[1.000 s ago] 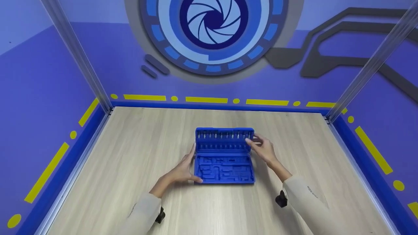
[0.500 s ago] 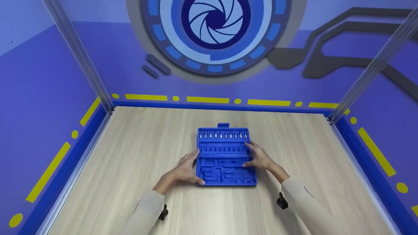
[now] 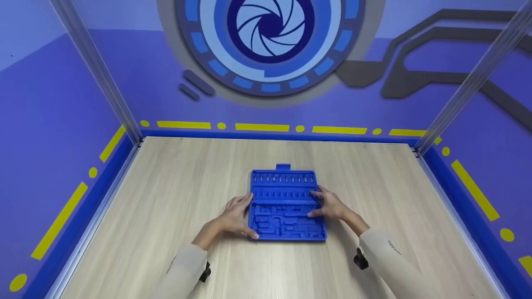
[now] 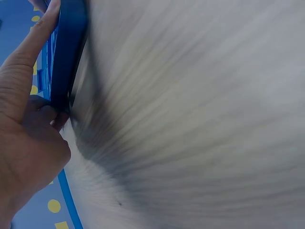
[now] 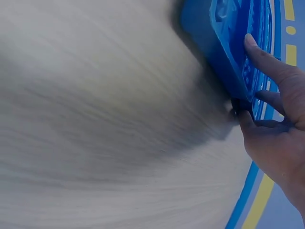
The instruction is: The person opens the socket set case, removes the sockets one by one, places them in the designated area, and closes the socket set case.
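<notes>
Where wrist views crop the blue case [image 3: 286, 202], the head view spans it.

The pieces [image 3: 280, 179] in the blue case [image 3: 291, 238] are too small to identify, the right hand [image 3: 332, 206] hides part of the case's edge, and both wrist views crop it (each at the top).

Free room beyond blue case [image 3: 286, 202]
</notes>
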Tool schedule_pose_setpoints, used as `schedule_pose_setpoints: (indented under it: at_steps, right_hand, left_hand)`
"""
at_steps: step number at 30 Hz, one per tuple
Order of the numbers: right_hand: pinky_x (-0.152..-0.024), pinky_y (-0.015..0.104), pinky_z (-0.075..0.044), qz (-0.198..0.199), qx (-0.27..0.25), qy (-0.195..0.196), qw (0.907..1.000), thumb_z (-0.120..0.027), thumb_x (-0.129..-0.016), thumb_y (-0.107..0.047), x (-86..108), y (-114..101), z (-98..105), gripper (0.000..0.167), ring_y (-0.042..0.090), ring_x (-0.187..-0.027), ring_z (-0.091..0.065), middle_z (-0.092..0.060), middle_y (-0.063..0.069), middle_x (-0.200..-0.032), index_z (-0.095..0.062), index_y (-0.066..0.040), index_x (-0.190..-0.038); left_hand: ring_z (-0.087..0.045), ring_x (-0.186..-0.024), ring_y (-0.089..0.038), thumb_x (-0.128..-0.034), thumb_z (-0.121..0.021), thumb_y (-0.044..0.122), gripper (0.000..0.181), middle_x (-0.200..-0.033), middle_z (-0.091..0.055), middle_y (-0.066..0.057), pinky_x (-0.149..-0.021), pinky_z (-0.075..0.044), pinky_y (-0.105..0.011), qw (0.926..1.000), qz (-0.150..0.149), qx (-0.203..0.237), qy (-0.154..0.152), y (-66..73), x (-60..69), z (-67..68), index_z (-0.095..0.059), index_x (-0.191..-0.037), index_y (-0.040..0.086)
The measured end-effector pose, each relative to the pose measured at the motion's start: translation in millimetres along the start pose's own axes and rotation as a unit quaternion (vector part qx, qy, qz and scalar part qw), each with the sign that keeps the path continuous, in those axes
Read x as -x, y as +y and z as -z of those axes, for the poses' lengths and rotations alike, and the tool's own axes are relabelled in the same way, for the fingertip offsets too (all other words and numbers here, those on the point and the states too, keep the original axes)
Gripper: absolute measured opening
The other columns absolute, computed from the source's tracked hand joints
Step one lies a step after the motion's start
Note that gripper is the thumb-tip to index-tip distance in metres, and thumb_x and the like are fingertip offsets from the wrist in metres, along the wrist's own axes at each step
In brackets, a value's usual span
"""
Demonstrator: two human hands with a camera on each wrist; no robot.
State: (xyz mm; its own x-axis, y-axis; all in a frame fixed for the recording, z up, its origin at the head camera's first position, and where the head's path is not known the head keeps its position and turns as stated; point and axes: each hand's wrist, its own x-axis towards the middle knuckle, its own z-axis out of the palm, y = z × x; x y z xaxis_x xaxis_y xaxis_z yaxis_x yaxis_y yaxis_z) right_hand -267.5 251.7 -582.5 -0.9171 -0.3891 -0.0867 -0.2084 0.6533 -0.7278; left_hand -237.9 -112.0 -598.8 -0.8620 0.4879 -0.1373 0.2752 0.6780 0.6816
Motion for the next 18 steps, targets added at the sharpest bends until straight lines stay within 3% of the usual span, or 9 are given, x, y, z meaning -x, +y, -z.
schedule_pose_setpoints:
  at_steps: [7, 14, 18]
  right_hand:
    - [-0.121, 0.066, -0.023, 0.011, 0.024, -0.017, 0.9995, -0.091, -0.077, -0.017, 11.2, 1, -4, 0.087, 0.059, -0.147, -0.024, -0.022, 0.043, -0.159, -0.046, 0.016, -0.144]
    - [-0.118, 0.070, -0.023, 0.042, 0.046, -0.013, 0.9979, -0.091, -0.076, -0.023, 18.3, 7, -4, 0.086, 0.062, -0.144, -0.027, -0.027, 0.044, -0.156, -0.050, 0.013, -0.142]
    - [-0.117, 0.071, -0.024, 0.047, 0.054, -0.004, 0.9975, -0.092, -0.075, -0.023, 22.7, 7, -5, 0.085, 0.062, -0.142, -0.031, -0.030, 0.044, -0.155, -0.051, 0.012, -0.141]
  left_hand:
    - [-0.009, -0.158, -0.043, -0.0636, -0.093, 0.053, 0.136, -0.170, -0.016, -0.021, -0.124, -0.003, -0.067, 0.9972, -0.042, -0.061, -0.010, -3.9, 13.8, -2.2, -0.016, -0.163, 0.001]
    - [-0.006, -0.157, -0.048, -0.0765, -0.086, 0.049, 0.109, -0.170, -0.018, -0.021, -0.120, -0.006, -0.072, 0.9958, -0.072, -0.056, 0.004, -11.6, 19.6, 2.3, -0.032, -0.159, 0.003]
    - [-0.010, -0.157, -0.048, -0.0760, -0.087, 0.047, 0.102, -0.169, -0.023, -0.020, -0.119, -0.009, -0.072, 0.9953, -0.081, -0.049, 0.019, -14.0, 20.3, 3.2, -0.040, -0.156, 0.003]
